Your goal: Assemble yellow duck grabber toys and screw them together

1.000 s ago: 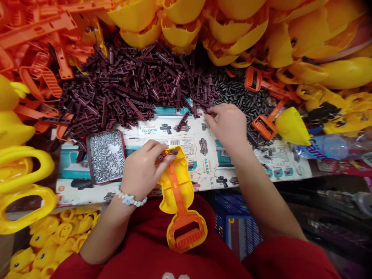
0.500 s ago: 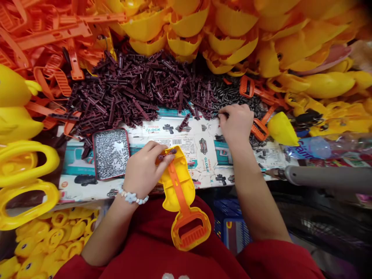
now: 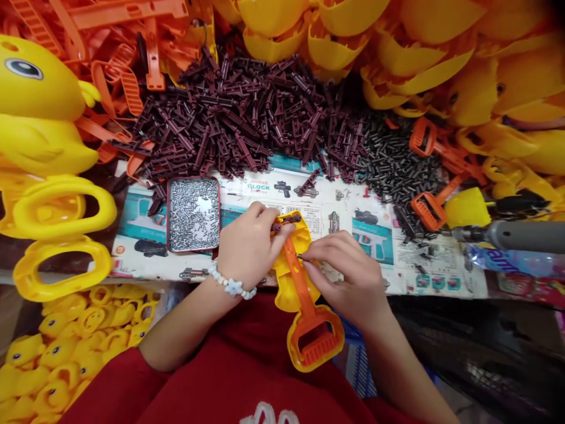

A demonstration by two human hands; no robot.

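While the left hand (image 3: pixel 249 242) is gripping the shell (image 3: pixel 288 299) over the table's (image 3: pixel 149 268) edge, apparently for steadiness, the right hand (image 3: pixel 353 275) is pinching a pin (image 3: pixel 300 256) at the bar (image 3: pixel 301 284). The black pile (image 3: pixel 395 158) is lying within reach.

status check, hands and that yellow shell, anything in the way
Left hand gripping yellow shell, open side up. Right hand pinching small dark piece at orange strip. No obstruction seen.
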